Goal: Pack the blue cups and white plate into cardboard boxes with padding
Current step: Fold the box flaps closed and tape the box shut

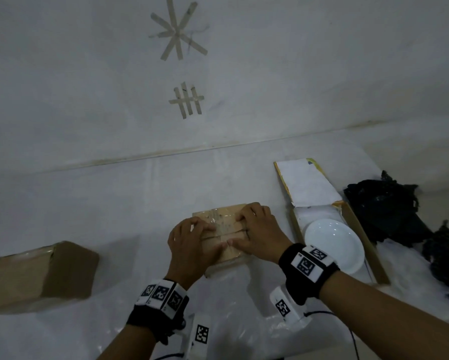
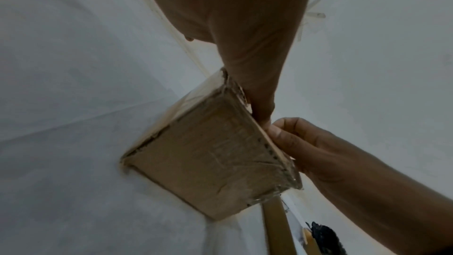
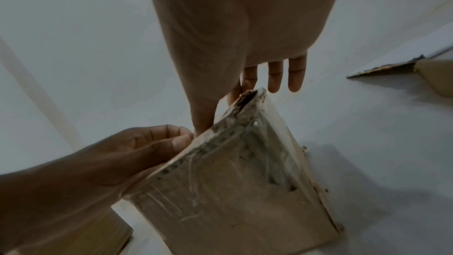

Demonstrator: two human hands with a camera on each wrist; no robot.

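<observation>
A small tape-covered cardboard box (image 1: 224,221) stands at the middle of the white table, its flaps folded down. My left hand (image 1: 192,240) lies on its top left; in the right wrist view this left hand (image 3: 152,146) has curled fingers and a thumb pinching the box's (image 3: 232,191) top edge. My right hand (image 1: 257,229) presses the top right with fairly straight fingers (image 3: 274,77) and its thumb at the near edge. The white plate (image 1: 333,245) lies in a flat open box (image 1: 361,229) on white padding. No blue cup shows.
A closed brown box (image 1: 39,274) lies at the left near the table's front. A crumpled black plastic bag (image 1: 389,209) sits at the far right beside the plate's box. The open lid (image 1: 306,183) of that box points away from me. The wall runs close behind the table.
</observation>
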